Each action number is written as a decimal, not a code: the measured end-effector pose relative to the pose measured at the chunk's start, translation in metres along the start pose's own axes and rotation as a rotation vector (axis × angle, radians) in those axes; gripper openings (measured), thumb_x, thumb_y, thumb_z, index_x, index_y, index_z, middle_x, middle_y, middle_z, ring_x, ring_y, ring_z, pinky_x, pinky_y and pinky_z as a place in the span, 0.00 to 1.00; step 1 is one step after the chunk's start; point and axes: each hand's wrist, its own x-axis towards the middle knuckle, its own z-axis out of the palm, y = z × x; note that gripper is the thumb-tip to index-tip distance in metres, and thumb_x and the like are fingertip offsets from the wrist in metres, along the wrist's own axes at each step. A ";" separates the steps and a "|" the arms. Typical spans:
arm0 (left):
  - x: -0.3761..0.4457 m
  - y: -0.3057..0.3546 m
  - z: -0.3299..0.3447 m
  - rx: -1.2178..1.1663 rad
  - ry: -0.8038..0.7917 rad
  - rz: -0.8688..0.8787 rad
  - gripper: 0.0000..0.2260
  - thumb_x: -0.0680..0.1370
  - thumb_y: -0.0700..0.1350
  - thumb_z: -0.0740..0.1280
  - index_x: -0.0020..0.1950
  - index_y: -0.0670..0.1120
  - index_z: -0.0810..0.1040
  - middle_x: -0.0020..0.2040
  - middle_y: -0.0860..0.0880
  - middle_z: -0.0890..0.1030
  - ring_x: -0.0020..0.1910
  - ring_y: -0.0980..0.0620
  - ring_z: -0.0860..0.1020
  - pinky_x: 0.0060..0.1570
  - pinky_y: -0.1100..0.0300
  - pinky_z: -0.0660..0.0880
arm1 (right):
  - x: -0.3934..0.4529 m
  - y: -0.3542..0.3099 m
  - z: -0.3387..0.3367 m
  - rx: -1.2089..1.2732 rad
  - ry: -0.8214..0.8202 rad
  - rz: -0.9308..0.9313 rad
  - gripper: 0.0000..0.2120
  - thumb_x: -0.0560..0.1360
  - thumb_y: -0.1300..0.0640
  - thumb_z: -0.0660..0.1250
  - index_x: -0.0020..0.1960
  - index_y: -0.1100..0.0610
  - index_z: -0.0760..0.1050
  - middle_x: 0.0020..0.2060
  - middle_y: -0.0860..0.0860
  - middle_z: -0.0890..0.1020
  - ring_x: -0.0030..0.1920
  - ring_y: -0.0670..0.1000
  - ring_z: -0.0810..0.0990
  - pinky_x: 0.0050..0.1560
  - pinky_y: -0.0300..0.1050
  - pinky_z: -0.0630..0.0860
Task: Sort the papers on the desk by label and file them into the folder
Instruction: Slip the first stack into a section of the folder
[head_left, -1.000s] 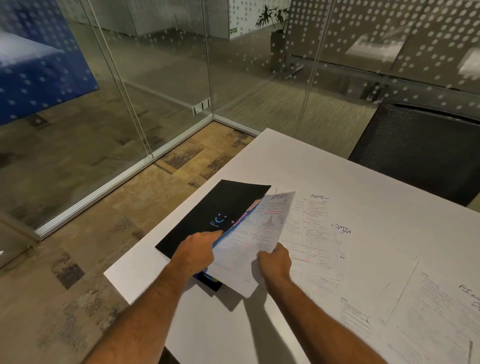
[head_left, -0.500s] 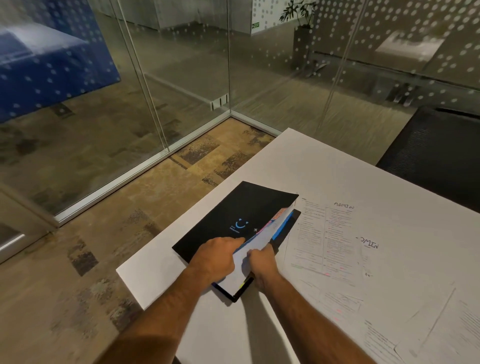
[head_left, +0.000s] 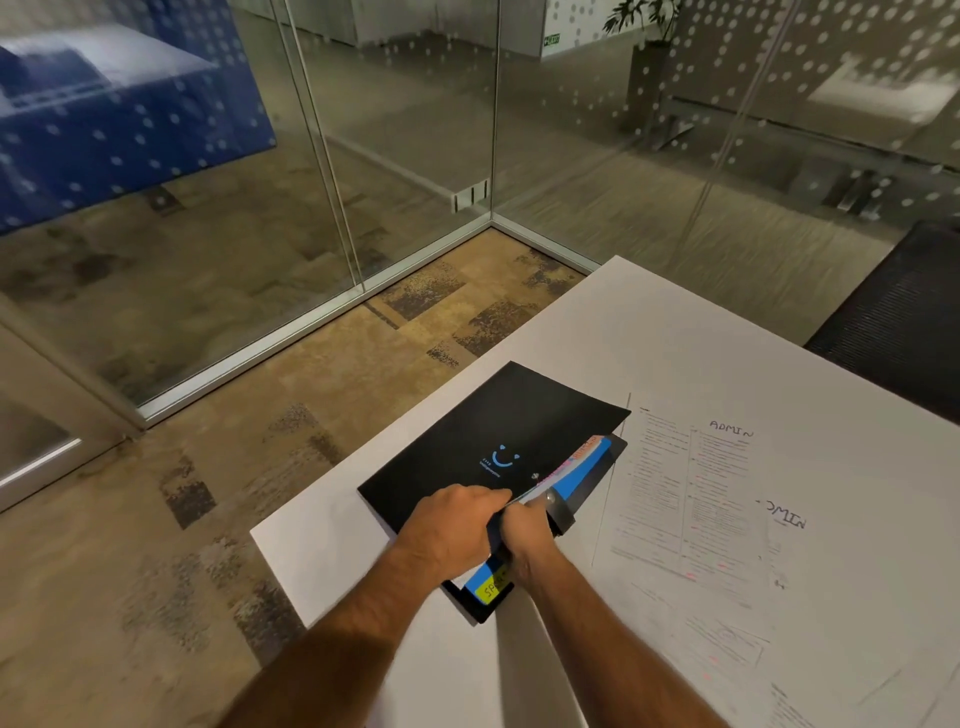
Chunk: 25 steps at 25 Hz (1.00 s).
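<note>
A black folder with a blue smile logo lies near the corner of the white desk. Coloured dividers and a yellow tab stick out of its open edge. My left hand grips the near edge of the front cover. My right hand is tucked in at the folder's opening, fingers curled round its contents. The sports sheet is hidden inside. Sheets marked ADMIN lie flat to the right of the folder.
More printed sheets spread over the desk toward the near right. A black mesh chair stands at the far right. Glass walls enclose the corner beyond the desk, with patterned carpet on the left.
The sheet marked SPORTS, held up beside the folder a second ago, has slid inside it. The cover has dropped nearly closed and both hands have drawn together at its near edge.
</note>
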 end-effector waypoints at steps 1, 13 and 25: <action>0.000 -0.001 0.001 -0.013 0.003 -0.003 0.24 0.81 0.50 0.63 0.77 0.51 0.65 0.71 0.50 0.74 0.70 0.49 0.71 0.67 0.50 0.73 | -0.003 0.000 -0.003 -0.089 0.013 -0.050 0.21 0.77 0.64 0.64 0.68 0.55 0.63 0.54 0.58 0.79 0.54 0.56 0.81 0.53 0.54 0.82; -0.001 0.012 0.034 0.308 -0.094 -0.073 0.26 0.76 0.57 0.67 0.70 0.52 0.65 0.66 0.51 0.70 0.64 0.47 0.70 0.53 0.50 0.74 | -0.021 0.015 -0.057 -0.175 0.219 -0.170 0.20 0.68 0.60 0.70 0.58 0.56 0.69 0.47 0.52 0.81 0.50 0.57 0.81 0.55 0.53 0.78; 0.023 0.062 0.031 0.277 0.069 -0.011 0.32 0.75 0.73 0.53 0.71 0.53 0.66 0.68 0.53 0.74 0.65 0.51 0.71 0.60 0.55 0.73 | -0.054 0.001 -0.173 -0.096 0.238 -0.276 0.24 0.76 0.58 0.68 0.70 0.54 0.66 0.51 0.53 0.82 0.47 0.52 0.82 0.43 0.47 0.83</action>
